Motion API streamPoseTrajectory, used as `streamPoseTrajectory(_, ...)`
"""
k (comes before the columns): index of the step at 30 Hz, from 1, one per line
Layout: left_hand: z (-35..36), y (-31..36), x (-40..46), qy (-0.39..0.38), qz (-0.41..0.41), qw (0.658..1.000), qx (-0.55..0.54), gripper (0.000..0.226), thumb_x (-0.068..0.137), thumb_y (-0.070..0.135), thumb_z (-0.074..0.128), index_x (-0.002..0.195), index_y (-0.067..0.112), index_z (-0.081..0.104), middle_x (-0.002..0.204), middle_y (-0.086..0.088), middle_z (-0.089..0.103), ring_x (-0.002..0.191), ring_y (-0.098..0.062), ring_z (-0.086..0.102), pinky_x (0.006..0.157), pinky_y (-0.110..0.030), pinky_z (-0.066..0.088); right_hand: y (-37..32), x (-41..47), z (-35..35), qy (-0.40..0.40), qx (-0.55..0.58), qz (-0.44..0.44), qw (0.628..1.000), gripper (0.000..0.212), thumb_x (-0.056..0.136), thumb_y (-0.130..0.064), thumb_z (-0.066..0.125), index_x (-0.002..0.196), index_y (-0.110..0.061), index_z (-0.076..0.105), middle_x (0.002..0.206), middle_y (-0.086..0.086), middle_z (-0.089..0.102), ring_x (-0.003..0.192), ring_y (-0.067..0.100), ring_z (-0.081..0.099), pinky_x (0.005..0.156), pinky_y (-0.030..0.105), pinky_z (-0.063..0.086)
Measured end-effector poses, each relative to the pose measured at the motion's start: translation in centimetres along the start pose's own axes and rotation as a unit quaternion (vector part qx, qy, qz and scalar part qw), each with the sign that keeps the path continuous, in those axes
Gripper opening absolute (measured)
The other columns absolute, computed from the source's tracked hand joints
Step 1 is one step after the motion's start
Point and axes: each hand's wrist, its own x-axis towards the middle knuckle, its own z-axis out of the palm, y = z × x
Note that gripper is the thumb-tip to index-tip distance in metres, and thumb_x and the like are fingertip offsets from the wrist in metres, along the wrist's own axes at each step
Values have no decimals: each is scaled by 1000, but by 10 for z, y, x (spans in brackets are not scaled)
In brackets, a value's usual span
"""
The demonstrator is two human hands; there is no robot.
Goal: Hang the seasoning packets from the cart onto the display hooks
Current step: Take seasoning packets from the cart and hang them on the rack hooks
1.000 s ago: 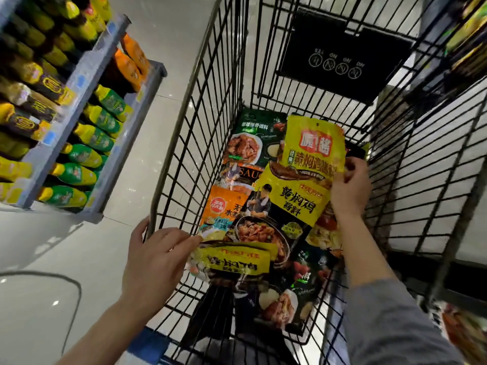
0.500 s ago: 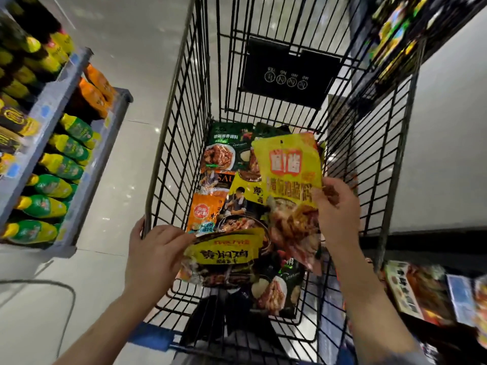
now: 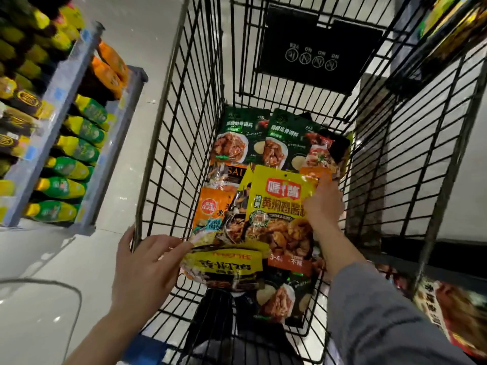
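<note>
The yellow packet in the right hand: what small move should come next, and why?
Probably lift the yellow packet up out of the cart. The right hand already grips its right edge, and it is still low among the other packets, so it cannot reach a hook yet.

yellow packet (image 3: pixel 279 204) upright (hole topmost) | others heaped flat | cart (image 3: pixel 184 143)

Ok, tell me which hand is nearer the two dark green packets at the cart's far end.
Right. The right hand holds a yellow packet just below the dark green packets; the left hand is at the cart's near-left wall.
</note>
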Motion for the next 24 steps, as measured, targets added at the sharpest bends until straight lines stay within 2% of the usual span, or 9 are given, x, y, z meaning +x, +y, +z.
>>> streamPoseTrajectory(2,0,0,0,2,-1,1000,5,33,78,17,48,104,24,65,91,1,69,87,-21,58,94,-54,33,-16,25,3,17,-24,-87,996,59,85,-17,59,139,-21,35,136,9,46,121,33,45,91,44,44)
streamPoseTrajectory(5,1,2,0,0,0,1000,16,34,78,16,47,108,26,57,92,1,69,91,-18,54,94,-54,34,-40,62,12,-85,-106,-195,971,46,89,-17,51,134,-16,45,135,12,47,121,34,47,94,43,46)
streamPoseTrajectory(7,1,3,2,-4,-7,1000,25,35,78,14,47,109,27,56,93,1,69,93,-17,53,93,-54,34,-43,78,24,-178,-169,-192,950,50,93,-23,46,142,-18,36,147,15,33,132,35,35,103,47,38)
streamPoseTrajectory(9,1,4,2,-6,-11,999,33,36,77,13,48,109,27,56,93,1,69,94,-17,53,93,-54,35,-42,81,34,-217,-177,-167,945,54,94,-24,41,146,-19,28,154,15,20,139,35,23,109,49,30)
streamPoseTrajectory(12,1,5,1,0,-11,999,34,38,77,11,48,110,27,56,92,1,69,95,-17,54,93,-53,35,-37,76,37,-185,-179,-177,950,50,94,-23,39,143,-15,33,151,18,24,135,38,28,106,47,33)
streamPoseTrajectory(18,1,5,2,2,-9,999,46,37,76,9,48,108,26,57,94,1,69,95,-17,53,93,-53,35,-39,71,29,-169,-152,-181,957,38,86,-13,49,124,-15,53,125,14,54,112,35,51,89,43,47)
streamPoseTrajectory(24,3,4,1,14,-10,999,49,36,75,9,49,106,27,57,90,2,69,90,-18,52,94,-54,35,-36,61,14,-151,-122,-153,969,34,88,-9,49,120,-18,58,118,11,61,108,32,56,89,38,40)
